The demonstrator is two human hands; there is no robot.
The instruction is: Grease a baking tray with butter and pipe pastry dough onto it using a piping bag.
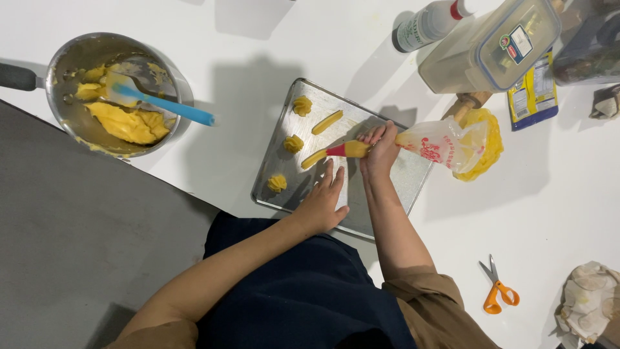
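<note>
My right hand [380, 152] squeezes a clear piping bag [445, 143] of yellow dough, its red nozzle [336, 150] laying a dough log [314, 159] on a metal baking tray [413, 174]. My left hand [323, 199] rests flat on the tray's near part, fingers apart, holding nothing. The tray also carries three piped yellow rosettes [293, 143] along its left side and another short log [327, 122].
A steel saucepan [77, 116] with yellow dough and a blue-handled spatula [168, 106] sits at left. A lidded plastic box [491, 48], a squeeze bottle [426, 24] and a blue packet [533, 94] stand at the back right. Orange scissors [497, 291] and crumpled paper [591, 304] lie at right.
</note>
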